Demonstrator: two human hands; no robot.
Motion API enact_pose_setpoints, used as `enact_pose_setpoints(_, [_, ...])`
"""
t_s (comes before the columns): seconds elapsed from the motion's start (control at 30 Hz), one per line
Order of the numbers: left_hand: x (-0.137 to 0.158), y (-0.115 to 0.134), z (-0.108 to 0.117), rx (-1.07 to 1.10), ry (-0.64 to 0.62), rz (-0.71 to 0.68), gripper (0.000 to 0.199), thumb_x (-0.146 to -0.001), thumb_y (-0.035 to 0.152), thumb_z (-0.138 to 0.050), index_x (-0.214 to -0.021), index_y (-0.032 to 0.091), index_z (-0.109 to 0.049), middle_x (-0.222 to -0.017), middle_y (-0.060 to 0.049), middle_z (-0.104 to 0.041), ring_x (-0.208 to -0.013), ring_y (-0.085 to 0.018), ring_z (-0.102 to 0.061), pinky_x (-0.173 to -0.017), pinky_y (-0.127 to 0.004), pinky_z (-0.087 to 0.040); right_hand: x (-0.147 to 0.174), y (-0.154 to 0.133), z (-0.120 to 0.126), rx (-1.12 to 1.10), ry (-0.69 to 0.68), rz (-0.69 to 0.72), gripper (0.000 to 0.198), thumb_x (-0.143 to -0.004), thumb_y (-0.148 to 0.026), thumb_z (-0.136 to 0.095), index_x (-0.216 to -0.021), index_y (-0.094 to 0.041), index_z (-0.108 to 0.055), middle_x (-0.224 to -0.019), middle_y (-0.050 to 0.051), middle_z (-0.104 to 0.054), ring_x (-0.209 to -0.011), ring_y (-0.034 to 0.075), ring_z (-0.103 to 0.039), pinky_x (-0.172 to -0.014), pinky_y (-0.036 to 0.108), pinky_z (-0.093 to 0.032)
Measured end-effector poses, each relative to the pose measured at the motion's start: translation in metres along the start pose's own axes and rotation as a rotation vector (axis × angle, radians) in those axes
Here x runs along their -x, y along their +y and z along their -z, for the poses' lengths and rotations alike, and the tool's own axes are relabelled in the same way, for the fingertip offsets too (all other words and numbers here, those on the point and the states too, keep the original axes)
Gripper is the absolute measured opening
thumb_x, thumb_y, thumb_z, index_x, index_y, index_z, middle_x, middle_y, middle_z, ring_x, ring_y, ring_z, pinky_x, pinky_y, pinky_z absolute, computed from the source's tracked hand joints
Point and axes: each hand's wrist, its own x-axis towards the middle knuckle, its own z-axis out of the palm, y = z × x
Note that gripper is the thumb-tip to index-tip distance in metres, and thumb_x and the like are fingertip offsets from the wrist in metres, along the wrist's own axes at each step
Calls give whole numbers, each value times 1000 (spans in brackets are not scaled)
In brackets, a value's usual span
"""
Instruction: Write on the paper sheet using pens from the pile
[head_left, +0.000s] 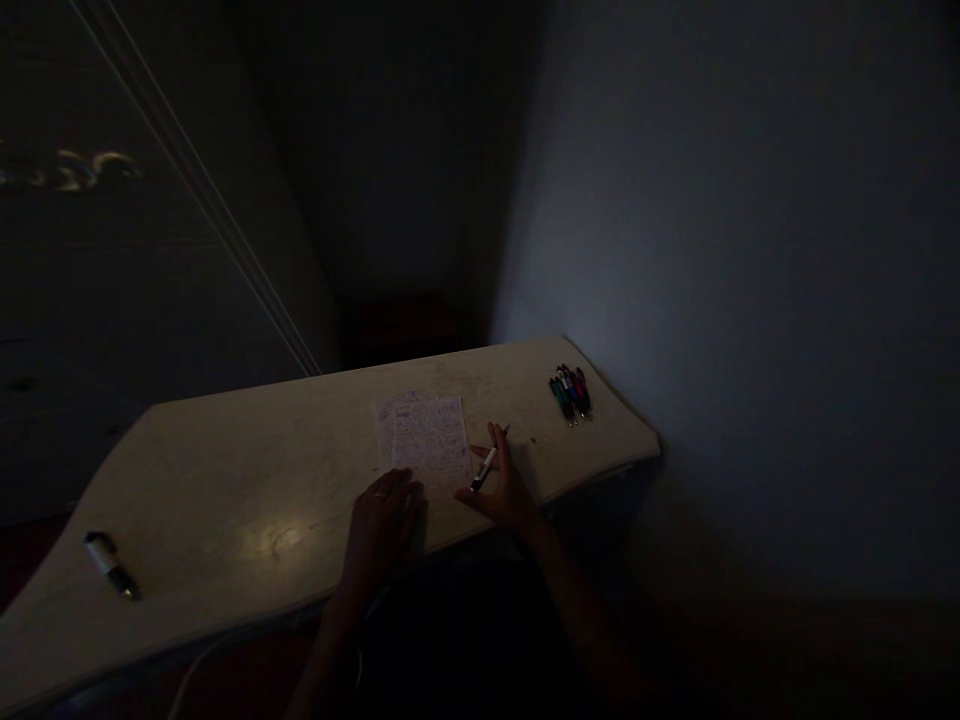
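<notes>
Two overlapping sheets of paper point(430, 435), covered with small handwriting, lie near the middle of the table. My left hand point(384, 510) rests palm down at the lower left corner of the papers, its fingers lying flat and a ring on one of them. Just right of the sheets, my right hand point(508, 488) holds a white and black pen point(486, 467) between thumb and fingers. The pen slants up to the right, above the table. The dim light hides the detail of the writing.
A long pale table point(225, 480) runs across the view. Several pens point(571, 393) lie together at its right end, near the wall point(720, 300). A thick marker-like pen point(111, 565) lies at the left end. A pale cable point(199, 665) hangs by the front edge.
</notes>
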Motion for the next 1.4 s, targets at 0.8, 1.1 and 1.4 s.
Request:
enact_pose_setpoints(0.8, [0, 4, 1, -18, -37, -8, 28, -95, 34, -49, -113, 22, -67, -126, -11, -66, -119, -29, -58, -95, -46, -50, 1, 3, 5, 79, -150, 144, 88, -80, -32, -75, -151, -33, -25, -164, 15, -9, -133, 32, -50, -105, 50, -45])
enact_pose_setpoints(1.1, [1, -3, -2, 0, -5, -11, 35, -98, 41, -42, -111, 23, -68, -125, -11, -66, -117, -29, -60, -93, -48, -52, 1, 10, -1, 99, -122, 175, 102, -72, -38, -82, -153, -36, -20, -163, 15, -15, -130, 32, -53, -104, 48, -46])
enact_pose_setpoints(1.4, [1, -8, -2, 138, 36, 33, 43, -95, 54, -45, -111, 23, -70, -122, -11, -68, -111, -28, -64, -94, -48, -54, -2, -8, 8, -100, 19, -68, 99, -72, -48, -79, -153, -34, -23, -145, 15, -49, -119, 29, -62, -93, 47, -53])
